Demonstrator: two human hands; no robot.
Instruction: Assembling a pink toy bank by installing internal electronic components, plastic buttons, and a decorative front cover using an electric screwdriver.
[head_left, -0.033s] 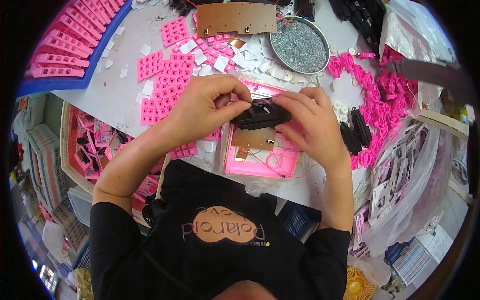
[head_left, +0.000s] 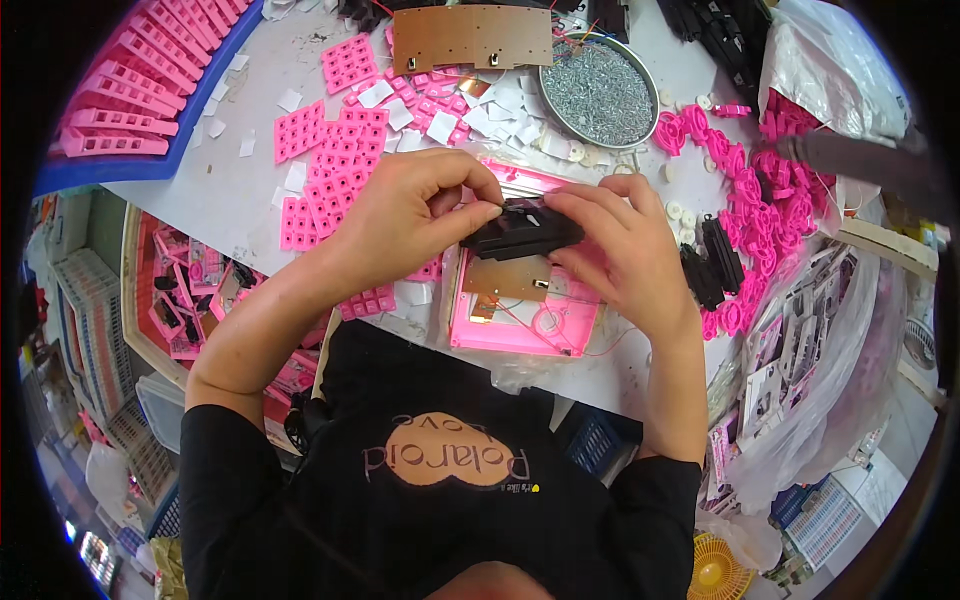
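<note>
Both of my hands hold a black plastic part [head_left: 525,236] over an open pink plastic case [head_left: 500,338]. My left hand [head_left: 410,210] pinches its left end between thumb and forefinger; anything small inside that pinch is hidden. Around its right end curl the fingers of my right hand [head_left: 635,255], thumb below and fingertips on top. Beneath the black part, a brown circuit board [head_left: 510,277] lies in the case, with thin red wires looping beside it. A plastic bag shows under the case.
Pink keypad pieces [head_left: 345,150] and white paper squares spread at left. A round tray of screws [head_left: 600,92] and a larger brown board [head_left: 470,38] stand behind. Pink rings [head_left: 750,200] and black parts [head_left: 712,262] lie at right, below a dark bar [head_left: 850,158].
The dark bar at the right has shifted slightly downward. My hands and the black plastic part have not visibly moved.
</note>
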